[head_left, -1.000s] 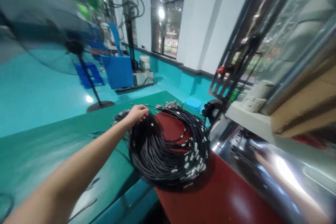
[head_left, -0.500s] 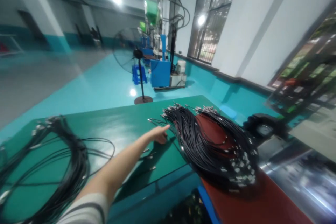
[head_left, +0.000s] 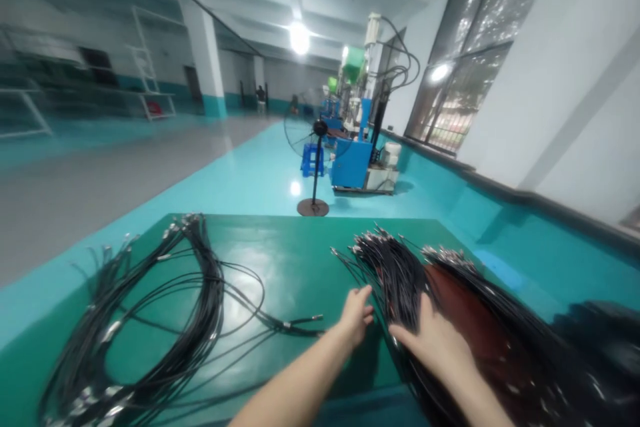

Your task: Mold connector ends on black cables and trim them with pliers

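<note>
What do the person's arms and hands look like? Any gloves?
No gloves show: the left hand and right hand look bare. The left forearm and right forearm are bare too, with no sleeve, watch or bracelet showing.

Grn tabletop point(head_left: 280, 240), glossy. Big blk cable bundle point(head_left: 397, 273) on it, silvery ends twd far edge. Red surface point(head_left: 465, 300) betw bundle's 2 arms. L of bundle, well apart: looped blk coil point(head_left: 213, 307), flat on tbl; loose strands point(head_left: 300, 331) run from coil twd bundle.
</note>
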A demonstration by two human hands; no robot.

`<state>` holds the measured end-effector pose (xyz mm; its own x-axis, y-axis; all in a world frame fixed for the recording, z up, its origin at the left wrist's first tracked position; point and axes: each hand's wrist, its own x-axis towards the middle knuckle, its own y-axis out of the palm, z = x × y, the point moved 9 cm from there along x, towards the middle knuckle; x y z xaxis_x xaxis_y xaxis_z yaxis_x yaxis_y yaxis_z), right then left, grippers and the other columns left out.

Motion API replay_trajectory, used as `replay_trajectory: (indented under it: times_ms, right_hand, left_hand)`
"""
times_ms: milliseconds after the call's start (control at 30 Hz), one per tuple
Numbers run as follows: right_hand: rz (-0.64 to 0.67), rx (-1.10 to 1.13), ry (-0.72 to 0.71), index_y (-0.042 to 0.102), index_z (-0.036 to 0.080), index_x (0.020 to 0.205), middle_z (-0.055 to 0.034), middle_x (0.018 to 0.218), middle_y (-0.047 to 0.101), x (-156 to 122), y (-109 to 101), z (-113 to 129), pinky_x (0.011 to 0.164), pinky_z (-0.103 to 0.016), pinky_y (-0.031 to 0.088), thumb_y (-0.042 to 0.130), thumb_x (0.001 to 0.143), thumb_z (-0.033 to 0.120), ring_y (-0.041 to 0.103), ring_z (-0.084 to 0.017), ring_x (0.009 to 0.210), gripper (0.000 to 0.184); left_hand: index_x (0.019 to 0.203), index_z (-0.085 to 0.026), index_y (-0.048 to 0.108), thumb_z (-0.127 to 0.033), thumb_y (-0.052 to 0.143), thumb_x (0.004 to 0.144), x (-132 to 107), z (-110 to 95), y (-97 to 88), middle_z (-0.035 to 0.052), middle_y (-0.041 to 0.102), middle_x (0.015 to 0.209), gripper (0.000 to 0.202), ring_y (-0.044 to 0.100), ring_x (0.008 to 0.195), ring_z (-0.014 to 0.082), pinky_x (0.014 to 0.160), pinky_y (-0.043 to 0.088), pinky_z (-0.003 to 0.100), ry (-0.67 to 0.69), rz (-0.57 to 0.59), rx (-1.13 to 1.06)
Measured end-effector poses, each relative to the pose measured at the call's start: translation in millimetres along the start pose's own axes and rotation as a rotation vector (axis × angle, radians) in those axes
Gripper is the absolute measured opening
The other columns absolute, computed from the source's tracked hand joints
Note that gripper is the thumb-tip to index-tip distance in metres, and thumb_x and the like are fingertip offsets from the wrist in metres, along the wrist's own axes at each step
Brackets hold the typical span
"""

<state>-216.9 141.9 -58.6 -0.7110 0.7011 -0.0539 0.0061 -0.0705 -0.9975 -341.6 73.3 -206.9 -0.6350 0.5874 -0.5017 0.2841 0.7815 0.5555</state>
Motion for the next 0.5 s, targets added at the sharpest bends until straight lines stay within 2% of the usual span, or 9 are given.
replay_trajectory:
  times_ms: [67,133,200,300,400,500]
  right_hand:
    - [-0.070,-0.156,0.034,0.029,0.005,0.135,-0.0266,0.103,0.056,11,5,19,0.072,-0.046,0.038,0.049,0.067,0.063,0.055,-0.038,0.093,0.092]
    - [-0.163,-0.271,0.013,0.032,0.007,0.134,-0.0252,0.097,0.056,13,9,29,0.071,-0.045,0.037,0.056,0.064,0.058,0.056,-0.038,0.088,0.090]
    - [-0.252,-0.331,-0.043,0.037,0.007,0.131,-0.0224,0.090,0.057,11,12,32,0.069,-0.042,0.036,0.059,0.066,0.045,0.057,-0.035,0.082,0.078]
    - [-0.335,-0.333,-0.126,0.045,0.005,0.125,-0.0185,0.083,0.057,10,14,29,0.065,-0.038,0.038,0.052,0.071,0.025,0.057,-0.032,0.077,0.058]
    - [-0.411,-0.280,-0.233,0.049,0.004,0.118,-0.0155,0.080,0.056,4,15,29,0.063,-0.036,0.041,0.046,0.072,0.014,0.056,-0.028,0.074,0.048]
    - [-0.569,-0.237,-0.400,0.047,0.005,0.117,-0.0153,0.088,0.056,-17,13,39,0.069,-0.037,0.043,0.044,0.072,0.009,0.055,-0.025,0.078,0.046]
  left_hand:
    - [0.102,-0.019,0.040,-0.046,0.055,0.072,5,1,11.1,0.0081,0.051,0.102,0.043,0.052,0.057,0.0095,0.050,0.038,0.023,-0.008,-0.013,-0.033]
    - [0.098,-0.019,0.042,-0.048,0.053,0.073,14,0,22.4,0.0051,0.054,0.089,0.041,0.051,0.054,0.0099,0.048,0.036,0.022,-0.020,0.010,-0.055]
    - [0.090,-0.016,0.047,-0.050,0.055,0.071,22,0,30.2,0.0025,0.054,0.074,0.040,0.048,0.048,0.0092,0.045,0.032,0.021,-0.055,0.062,-0.043]
    - [0.075,-0.013,0.053,-0.053,0.060,0.065,31,4,34.9,0.0010,0.051,0.058,0.042,0.041,0.041,0.0079,0.040,0.024,0.020,-0.123,0.166,0.021]
    - [0.074,-0.012,0.055,-0.048,0.068,0.061,30,-3,34.0,-0.0016,0.052,0.060,0.040,0.037,0.042,0.0047,0.042,0.023,0.019,-0.052,0.214,0.036]
    - [0.084,-0.015,0.057,-0.045,0.070,0.061,16,-13,38.0,-0.0013,0.058,0.072,0.040,0.047,0.054,0.0056,0.049,0.031,0.018,0.050,0.264,0.003]
